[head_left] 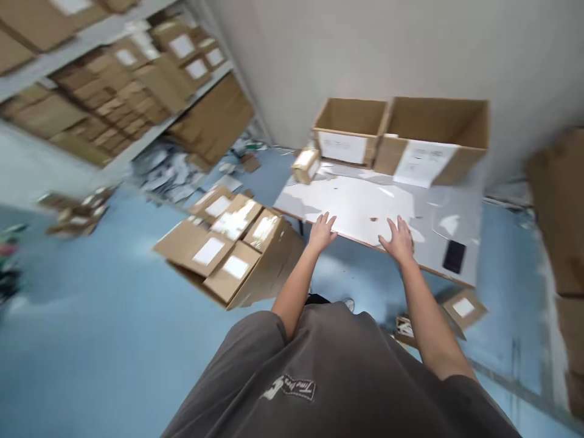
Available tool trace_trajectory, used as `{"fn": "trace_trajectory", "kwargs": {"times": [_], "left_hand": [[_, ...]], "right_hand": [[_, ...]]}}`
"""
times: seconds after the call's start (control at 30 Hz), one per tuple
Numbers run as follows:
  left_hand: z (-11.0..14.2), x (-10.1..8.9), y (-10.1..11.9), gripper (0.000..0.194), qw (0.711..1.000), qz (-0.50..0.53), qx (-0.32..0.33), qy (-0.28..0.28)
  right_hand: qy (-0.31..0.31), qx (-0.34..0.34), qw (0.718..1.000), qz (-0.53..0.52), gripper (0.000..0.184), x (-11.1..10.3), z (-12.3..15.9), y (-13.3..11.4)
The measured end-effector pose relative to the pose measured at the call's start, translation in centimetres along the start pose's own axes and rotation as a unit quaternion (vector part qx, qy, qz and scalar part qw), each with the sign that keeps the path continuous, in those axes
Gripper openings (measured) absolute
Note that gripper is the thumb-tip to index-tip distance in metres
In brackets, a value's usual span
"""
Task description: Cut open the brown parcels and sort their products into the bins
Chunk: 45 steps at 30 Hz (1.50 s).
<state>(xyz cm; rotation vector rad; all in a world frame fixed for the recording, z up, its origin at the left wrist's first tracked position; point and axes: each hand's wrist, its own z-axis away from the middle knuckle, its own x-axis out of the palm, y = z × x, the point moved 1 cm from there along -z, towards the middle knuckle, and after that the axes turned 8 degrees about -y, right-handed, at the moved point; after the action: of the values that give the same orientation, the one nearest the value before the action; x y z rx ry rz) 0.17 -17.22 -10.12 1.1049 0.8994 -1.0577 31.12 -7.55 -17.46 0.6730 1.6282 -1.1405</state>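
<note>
My left hand (322, 232) is at the front edge of a white table (351, 198), fingers spread and holding nothing. To its right, my right hand (398, 241) is also open over the same edge, thumb apart from the fingers. Whether either palm presses on the tabletop I cannot tell. A small taped carton (306, 165) stands at the table's back left. Beside it are two open cardboard boxes, the smaller one (371, 146) and the larger one (460, 155), each with a white paper on its front. A dark phone (454, 256) lies near the right front corner.
Left of the table stands a big open carton (269, 267) packed with several labelled boxes. Shelves (159, 125) full of cartons line the left wall. Under the table's right end sit a labelled box (464, 308) and a small open box (405, 328). Tall cardboard (556, 219) stands at right.
</note>
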Motion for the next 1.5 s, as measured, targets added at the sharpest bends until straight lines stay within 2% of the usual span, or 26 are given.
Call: {"fn": "trace_trajectory", "kwargs": {"times": [0.13,0.23,0.37,0.5,0.6,0.73,0.93,1.07,1.2,1.33,1.4,1.5], "left_hand": [[5.9,-1.6,-10.1,0.068,0.989,0.031,-0.132,0.059],[11.5,-2.0,-17.2,0.069,0.966,0.053,-0.239,0.082],[18.8,-2.1,-25.4,0.072,0.931,0.082,-0.335,0.116],[24.6,-2.1,-32.4,0.076,0.891,0.115,-0.423,0.116],[27.8,-2.2,-37.3,0.082,0.865,0.136,-0.470,0.113],[30.9,-2.6,-43.7,0.085,0.835,0.161,-0.512,0.118],[33.5,-3.3,-52.4,0.094,0.797,0.222,-0.544,0.140],[33.1,-3.7,-57.5,0.102,0.786,0.245,-0.551,0.138],[31.5,-4.0,-62.3,0.103,0.775,0.258,-0.560,0.136],[30.3,-3.7,-65.6,0.106,0.759,0.281,-0.574,0.121],[30.0,-3.4,-66.2,0.106,0.758,0.290,-0.574,0.109],[29.7,-3.1,-65.9,0.104,0.769,0.281,-0.565,0.103]], "right_hand": [[-0.035,-0.140,0.990,-0.006,0.075,3.0,-5.6,-10.2],[-0.063,-0.228,0.972,0.000,0.074,5.4,-8.3,-19.0],[-0.107,-0.318,0.942,-0.002,0.076,9.0,-9.9,-31.2],[-0.172,-0.380,0.909,0.002,0.079,12.0,-10.2,-42.9],[-0.205,-0.411,0.888,0.014,0.080,14.0,-10.3,-50.6],[-0.232,-0.448,0.863,0.038,0.080,17.3,-11.1,-59.8],[-0.258,-0.496,0.826,0.068,0.081,22.7,-13.5,-72.1],[-0.280,-0.507,0.810,0.095,0.083,26.5,-15.0,-78.8],[-0.297,-0.507,0.803,0.101,0.084,30.8,-16.7,-82.8],[-0.324,-0.461,0.820,0.101,0.099,34.4,-18.1,-84.4],[-0.348,-0.443,0.819,0.105,0.106,35.5,-18.3,-84.7],[-0.365,-0.433,0.817,0.107,0.110,36.0,-17.6,-84.8]]}}
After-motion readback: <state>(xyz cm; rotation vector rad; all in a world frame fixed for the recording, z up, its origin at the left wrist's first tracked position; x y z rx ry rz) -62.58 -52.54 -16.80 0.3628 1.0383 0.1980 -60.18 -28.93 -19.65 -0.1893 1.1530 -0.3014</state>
